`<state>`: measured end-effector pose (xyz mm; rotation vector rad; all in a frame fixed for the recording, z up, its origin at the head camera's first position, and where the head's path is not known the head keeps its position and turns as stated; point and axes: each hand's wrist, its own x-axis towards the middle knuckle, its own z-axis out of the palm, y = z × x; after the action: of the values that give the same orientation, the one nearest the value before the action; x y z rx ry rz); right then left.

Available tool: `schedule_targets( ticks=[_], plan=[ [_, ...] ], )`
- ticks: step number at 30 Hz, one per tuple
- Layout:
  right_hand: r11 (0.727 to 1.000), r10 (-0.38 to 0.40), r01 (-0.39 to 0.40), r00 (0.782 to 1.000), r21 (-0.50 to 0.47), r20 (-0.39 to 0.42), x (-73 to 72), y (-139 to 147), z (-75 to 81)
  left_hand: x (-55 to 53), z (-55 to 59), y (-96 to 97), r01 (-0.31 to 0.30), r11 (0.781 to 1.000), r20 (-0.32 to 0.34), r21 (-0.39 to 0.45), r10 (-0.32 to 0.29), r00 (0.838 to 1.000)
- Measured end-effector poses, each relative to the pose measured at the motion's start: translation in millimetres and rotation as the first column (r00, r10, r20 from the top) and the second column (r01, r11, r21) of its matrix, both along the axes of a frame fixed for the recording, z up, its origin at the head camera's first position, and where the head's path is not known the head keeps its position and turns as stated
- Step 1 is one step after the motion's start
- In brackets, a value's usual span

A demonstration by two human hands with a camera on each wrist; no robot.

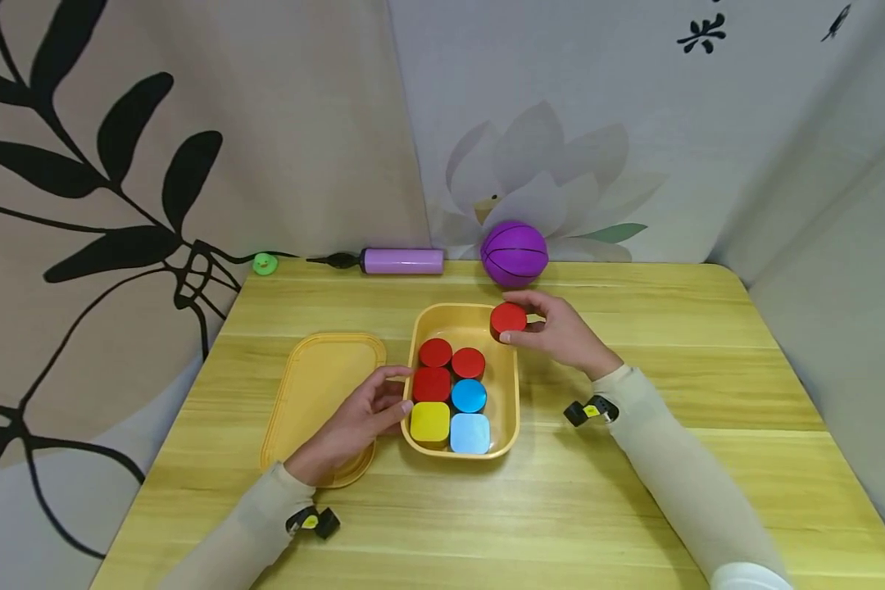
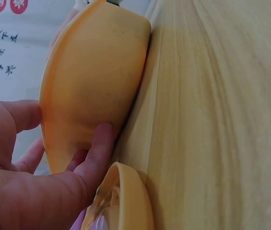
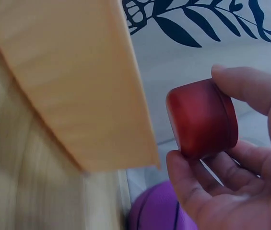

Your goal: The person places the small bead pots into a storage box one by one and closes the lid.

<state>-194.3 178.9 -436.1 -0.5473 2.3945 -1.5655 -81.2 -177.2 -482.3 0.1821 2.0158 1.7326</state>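
In the head view my right hand [image 1: 560, 332] pinches a small red round tin [image 1: 508, 319] between thumb and fingers, at the box's far right corner. The right wrist view shows the tin [image 3: 202, 119] tilted, a seam near one end, beside the box wall [image 3: 77, 86]. My left hand [image 1: 357, 422] rests its fingertips against the left side of the yellow box [image 1: 503, 385]. In the left wrist view its fingers [image 2: 99, 148] touch the wall and rim. Inside stand three red pieces [image 1: 432, 384], a blue round one [image 1: 469, 396], a yellow square one [image 1: 430, 424] and a light blue square one [image 1: 469, 433].
A flat yellow lid [image 1: 317, 385] lies left of the box, partly under my left forearm. Along the back edge are a purple ball [image 1: 515, 253], a purple pump [image 1: 401, 261] and a small green duck [image 1: 265, 264]. The wooden table [image 1: 678, 328] meets the wall behind.
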Motion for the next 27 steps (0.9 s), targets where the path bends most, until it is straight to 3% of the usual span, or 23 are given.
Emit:
schedule_targets(
  ticks=[12,20,27],
  plan=[
    [0.998,0.060,-0.060,0.997,0.003,-0.056,-10.8,-44,-13.8,-1.2,-0.4,3.2,-0.008,1.000,0.033,0.007,0.008,0.999],
    [0.983,0.062,-0.035,0.987,0.181,-0.147,-9.9,-62,-19.2,-0.3,0.2,2.0,0.003,0.999,0.024,0.037,-0.004,1.000],
    [0.936,0.072,0.000,0.979,0.352,-0.192,-10.6,-72,-15.2,-0.6,-2.4,-1.1,0.004,0.999,0.018,0.039,-0.005,1.000]
  ],
)
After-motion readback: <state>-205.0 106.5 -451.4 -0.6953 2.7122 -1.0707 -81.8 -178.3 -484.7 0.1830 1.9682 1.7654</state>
